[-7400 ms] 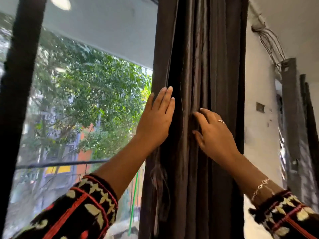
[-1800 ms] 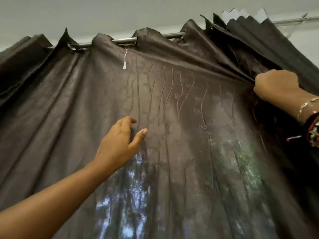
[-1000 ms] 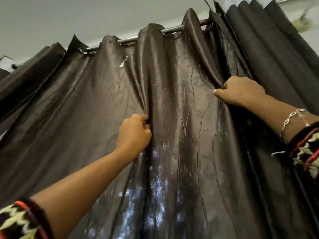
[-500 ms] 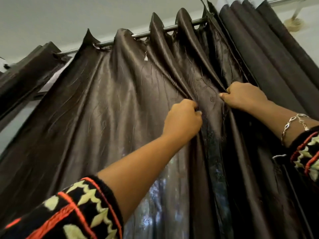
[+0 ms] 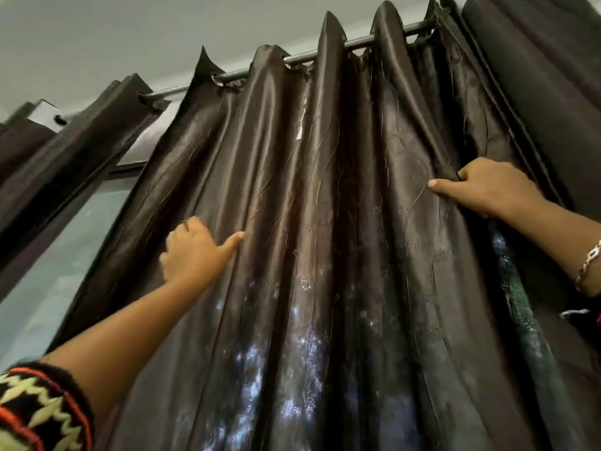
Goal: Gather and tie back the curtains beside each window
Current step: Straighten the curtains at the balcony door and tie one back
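Curtain [image 5: 325, 222] hangs spread between my hands, right hand [image 5: 487, 187] pinching gathered pleats, left hand [image 5: 195, 252] against a loose pleat, grip unclear; an uneven pull could bind it on the rod [image 5: 359, 43] above.

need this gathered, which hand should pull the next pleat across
Left, probably: the left hand touches the curtain on its spread pleats, while the right hand pinches the gathered folds in place.

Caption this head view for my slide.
Gathering the dark curtain: right hand pinches a fold, left hand touches it lower down.
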### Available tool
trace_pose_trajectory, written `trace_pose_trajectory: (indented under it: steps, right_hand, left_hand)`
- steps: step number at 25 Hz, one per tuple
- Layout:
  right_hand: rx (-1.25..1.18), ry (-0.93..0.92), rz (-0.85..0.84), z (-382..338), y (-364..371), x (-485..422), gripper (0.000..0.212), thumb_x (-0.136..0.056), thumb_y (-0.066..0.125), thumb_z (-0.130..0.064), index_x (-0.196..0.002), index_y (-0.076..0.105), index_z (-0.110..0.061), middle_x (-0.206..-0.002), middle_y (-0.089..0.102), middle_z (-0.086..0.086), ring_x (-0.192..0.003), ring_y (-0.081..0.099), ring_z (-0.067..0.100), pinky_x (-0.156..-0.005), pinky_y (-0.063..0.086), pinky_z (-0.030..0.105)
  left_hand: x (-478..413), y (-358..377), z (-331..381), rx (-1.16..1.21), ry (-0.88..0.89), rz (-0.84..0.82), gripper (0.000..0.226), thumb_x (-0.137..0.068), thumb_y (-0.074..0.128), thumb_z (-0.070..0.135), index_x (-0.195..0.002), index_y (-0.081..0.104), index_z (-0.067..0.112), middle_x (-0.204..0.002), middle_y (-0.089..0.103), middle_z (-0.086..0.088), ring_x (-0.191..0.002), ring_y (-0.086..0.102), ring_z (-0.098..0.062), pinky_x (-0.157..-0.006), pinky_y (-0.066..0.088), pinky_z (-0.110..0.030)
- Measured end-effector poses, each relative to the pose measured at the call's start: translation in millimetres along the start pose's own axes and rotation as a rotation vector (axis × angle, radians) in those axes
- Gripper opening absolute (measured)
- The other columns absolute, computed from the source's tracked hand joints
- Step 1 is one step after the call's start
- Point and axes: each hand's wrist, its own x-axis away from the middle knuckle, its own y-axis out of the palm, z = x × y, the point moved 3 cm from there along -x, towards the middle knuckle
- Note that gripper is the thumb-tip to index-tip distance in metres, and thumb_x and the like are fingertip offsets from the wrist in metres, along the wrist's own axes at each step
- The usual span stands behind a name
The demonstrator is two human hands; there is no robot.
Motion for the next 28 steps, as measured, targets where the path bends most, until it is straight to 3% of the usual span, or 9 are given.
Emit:
trace_pose_trajectory:
  steps: [6, 9, 11, 13, 15, 18, 21, 26, 28]
  right_hand:
    - [0.023, -0.004, 0.010, -11.5, 5.4, 8.7, 0.052, -0.088, 0.051, -0.050, -0.057, 0.046, -0.008, -0.057, 0.047, 0.011, -0.065, 0.049, 0.029, -0.057, 0.035, 0.030]
    - [0.034, 0.001, 0.004, -15.2, 6.7, 15.1, 0.048, -0.090, 0.050, -0.045, -0.059, 0.046, -0.009, -0.058, 0.046, 0.009, -0.068, 0.047, 0.029, -0.062, 0.036, 0.032]
    - [0.057, -0.001, 0.007, -15.5, 8.0, 19.8, 0.045, -0.092, 0.048, -0.043, -0.059, 0.042, -0.013, -0.059, 0.042, 0.006, -0.069, 0.044, 0.028, -0.063, 0.034, 0.032]
    - [0.079, -0.015, 0.019, -14.3, 10.3, 22.7, 0.044, -0.093, 0.047, -0.040, -0.059, 0.038, -0.014, -0.059, 0.038, 0.005, -0.068, 0.042, 0.027, -0.063, 0.033, 0.032]
    - [0.096, -0.030, 0.036, -11.4, 11.2, 23.4, 0.044, -0.094, 0.046, -0.037, -0.059, 0.037, -0.013, -0.058, 0.037, 0.005, -0.067, 0.041, 0.027, -0.062, 0.033, 0.031]
    - [0.117, -0.037, 0.034, -8.4, 8.9, 22.5, 0.044, -0.095, 0.046, -0.036, -0.059, 0.038, -0.012, -0.062, 0.041, 0.009, -0.068, 0.041, 0.028, -0.062, 0.033, 0.032]
    - [0.142, -0.019, 0.022, -9.6, 5.0, 23.3, 0.044, -0.094, 0.046, -0.038, -0.061, 0.043, -0.009, -0.061, 0.042, 0.010, -0.064, 0.043, 0.028, -0.060, 0.034, 0.032]
    - [0.131, -0.020, 0.017, -15.2, 8.2, 25.7, 0.045, -0.093, 0.046, -0.041, -0.064, 0.045, -0.008, -0.063, 0.044, 0.011, -0.066, 0.045, 0.028, -0.062, 0.036, 0.032]
    - [0.121, -0.021, 0.023, -20.8, 8.1, 26.4, 0.044, -0.093, 0.046, -0.043, -0.062, 0.043, -0.012, -0.063, 0.041, 0.010, -0.070, 0.048, 0.031, -0.063, 0.036, 0.033]
  left_hand:
    - [14.4, 24.2, -24.7, 0.306, -0.176, -0.284, 0.112, -0.058, 0.053, 0.076, -0.137, 0.028, 0.000, -0.138, 0.042, -0.021, -0.123, 0.045, -0.036, -0.093, 0.040, -0.041]
    - [10.0, 28.5, -23.4, 0.104, -0.138, -0.150, 0.068, -0.079, 0.066, 0.046, -0.124, 0.040, 0.002, -0.126, 0.052, -0.021, -0.112, 0.052, -0.038, -0.085, 0.044, -0.040]
    - [7.3, 29.0, -25.4, 0.060, -0.091, -0.073, 0.035, -0.087, 0.056, 0.021, -0.117, 0.050, 0.004, -0.119, 0.057, -0.023, -0.107, 0.054, -0.040, -0.080, 0.043, -0.038]
    - [12.5, 33.2, -22.9, 0.083, -0.005, -0.046, 0.029, -0.089, 0.047, 0.014, -0.117, 0.055, 0.007, -0.117, 0.060, -0.021, -0.106, 0.054, -0.040, -0.079, 0.042, -0.038]
    - [27.1, 31.2, -14.5, 0.078, 0.050, 0.062, 0.039, -0.092, 0.047, 0.032, -0.122, 0.049, 0.008, -0.120, 0.056, -0.021, -0.109, 0.051, -0.040, -0.083, 0.042, -0.044]
    - [34.1, 29.9, -14.5, -0.062, -0.004, 0.103, 0.085, -0.079, 0.050, 0.065, -0.136, 0.030, 0.005, -0.135, 0.039, -0.022, -0.124, 0.037, -0.039, -0.093, 0.036, -0.055]
    - [24.9, 33.8, -29.4, -0.055, -0.108, -0.004, 0.102, -0.072, 0.059, 0.065, -0.141, 0.016, 0.003, -0.143, 0.030, -0.022, -0.132, 0.029, -0.038, -0.100, 0.033, -0.057]
    - [8.5, 34.6, -48.2, -0.025, -0.199, -0.044, 0.073, -0.082, 0.059, 0.051, -0.127, 0.034, 0.000, -0.132, 0.041, -0.024, -0.122, 0.041, -0.041, -0.091, 0.042, -0.051]
    - [3.6, 31.1, -54.2, -0.098, -0.160, -0.036, 0.042, -0.088, 0.058, 0.032, -0.113, 0.045, 0.002, -0.120, 0.052, -0.022, -0.109, 0.050, -0.039, -0.081, 0.046, -0.045]
